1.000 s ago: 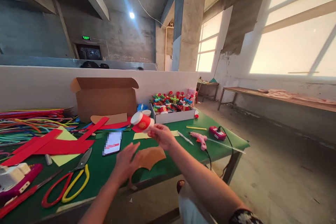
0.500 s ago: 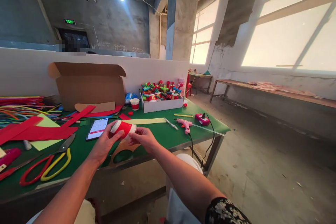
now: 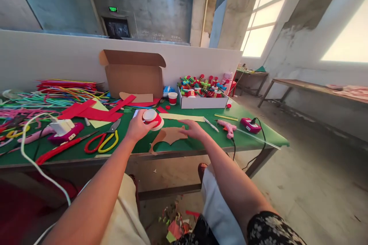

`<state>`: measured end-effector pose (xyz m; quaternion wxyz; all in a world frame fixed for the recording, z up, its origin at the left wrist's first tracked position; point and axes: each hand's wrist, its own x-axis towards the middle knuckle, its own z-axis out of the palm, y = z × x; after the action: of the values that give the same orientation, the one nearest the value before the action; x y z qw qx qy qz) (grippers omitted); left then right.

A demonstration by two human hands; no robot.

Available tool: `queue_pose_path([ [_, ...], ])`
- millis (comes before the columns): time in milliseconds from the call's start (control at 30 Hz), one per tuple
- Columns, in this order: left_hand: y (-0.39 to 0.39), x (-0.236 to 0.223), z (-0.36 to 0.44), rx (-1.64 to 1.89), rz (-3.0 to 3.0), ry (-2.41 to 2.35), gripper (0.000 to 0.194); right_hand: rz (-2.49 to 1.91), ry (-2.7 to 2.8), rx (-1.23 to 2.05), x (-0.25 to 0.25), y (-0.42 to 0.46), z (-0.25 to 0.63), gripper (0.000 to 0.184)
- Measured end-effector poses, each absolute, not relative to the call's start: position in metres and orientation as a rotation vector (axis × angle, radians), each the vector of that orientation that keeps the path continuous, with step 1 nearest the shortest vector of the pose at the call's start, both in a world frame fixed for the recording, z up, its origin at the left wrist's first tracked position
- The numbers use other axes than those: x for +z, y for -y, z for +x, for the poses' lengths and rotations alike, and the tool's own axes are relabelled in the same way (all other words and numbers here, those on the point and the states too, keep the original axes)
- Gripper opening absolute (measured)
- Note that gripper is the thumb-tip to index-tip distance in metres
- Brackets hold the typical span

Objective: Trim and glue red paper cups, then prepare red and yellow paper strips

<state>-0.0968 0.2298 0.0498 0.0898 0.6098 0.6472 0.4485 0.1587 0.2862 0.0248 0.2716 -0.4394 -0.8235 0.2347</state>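
My left hand (image 3: 138,125) is closed round a red and white paper cup (image 3: 157,119), which tilts so that its round white end faces me. My right hand (image 3: 194,129) has let go of the cup; its fingers stretch out over the right end of a brown cardboard offcut (image 3: 169,135) with curved cut-outs. Whether the fingertips touch the offcut I cannot tell. Behind the hands lies a pale yellow paper strip (image 3: 184,117), with a white pen (image 3: 211,124) at its right end. A phone (image 3: 136,113) is mostly hidden by my left hand.
A pink glue gun (image 3: 228,127) and a magenta power block (image 3: 250,125) with a cable lie on the right. Red-and-yellow scissors (image 3: 106,138) and red strips (image 3: 97,113) lie left. Behind stand another cup (image 3: 172,98), an open cardboard box (image 3: 133,80) and a white box (image 3: 204,102) of colourful figures.
Both hands were on the cup; now only the left holds it, and the cup's white end has turned toward me. My right hand has opened and moved away rightward. The view has swung left and down.
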Motion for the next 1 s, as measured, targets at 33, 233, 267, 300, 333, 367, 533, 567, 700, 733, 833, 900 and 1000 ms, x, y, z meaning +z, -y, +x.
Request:
queue_pose_path([
  [33, -0.231, 0.049, -0.095, 1.305, 1.836, -1.879, 0.053, -1.156, 2.245, 0.670, 0.021, -0.286, 0.153, 0.052],
  [233, -0.238, 0.039, -0.083, 1.244, 1.909, -1.617, 0.063, -1.114, 2.201, 0.810, 0.008, -0.289, 0.132, 0.051],
  [267, -0.239, 0.038, -0.080, 1.227, 1.938, -1.575, 0.062, -1.119, 2.176, 0.833, 0.007, -0.291, 0.132, 0.050],
  [300, -0.240, 0.036, -0.076, 1.207, 1.973, -1.538, 0.058, -1.128, 2.148, 0.858, 0.006, -0.294, 0.132, 0.049],
  [333, -0.241, 0.035, -0.073, 1.184, 2.006, -1.510, 0.054, -1.140, 2.118, 0.886, 0.004, -0.296, 0.132, 0.049],
  [367, -0.243, 0.034, -0.069, 1.158, 2.029, -1.494, 0.051, -1.154, 2.092, 0.910, 0.004, -0.299, 0.132, 0.049],
  [533, -0.247, 0.032, -0.059, 1.024, 2.077, -1.483, 0.053, -1.024, 1.943, 1.168, 0.005, -0.302, 0.137, 0.056],
  [567, -0.247, 0.032, -0.058, 0.998, 2.088, -1.488, 0.054, -0.965, 1.902, 1.236, 0.007, -0.300, 0.138, 0.060],
  [700, -0.250, 0.030, -0.056, 0.934, 2.107, -1.512, 0.057, -0.809, 1.791, 1.368, 0.015, -0.290, 0.137, 0.069],
  [733, -0.251, 0.029, -0.056, 0.933, 2.105, -1.506, 0.058, -0.781, 1.781, 1.374, 0.017, -0.287, 0.135, 0.068],
  [833, -0.256, 0.023, -0.055, 0.941, 2.080, -1.476, 0.063, -0.750, 1.785, 1.346, 0.018, -0.280, 0.128, 0.063],
  [900, -0.258, 0.020, -0.058, 0.953, 2.057, -1.444, 0.064, -0.795, 1.808, 1.271, 0.017, -0.278, 0.122, 0.062],
  [1000, -0.257, 0.021, -0.069, 0.941, 2.009, -1.320, 0.075, -0.878, 1.842, 1.176, 0.013, -0.280, 0.116, 0.060],
])
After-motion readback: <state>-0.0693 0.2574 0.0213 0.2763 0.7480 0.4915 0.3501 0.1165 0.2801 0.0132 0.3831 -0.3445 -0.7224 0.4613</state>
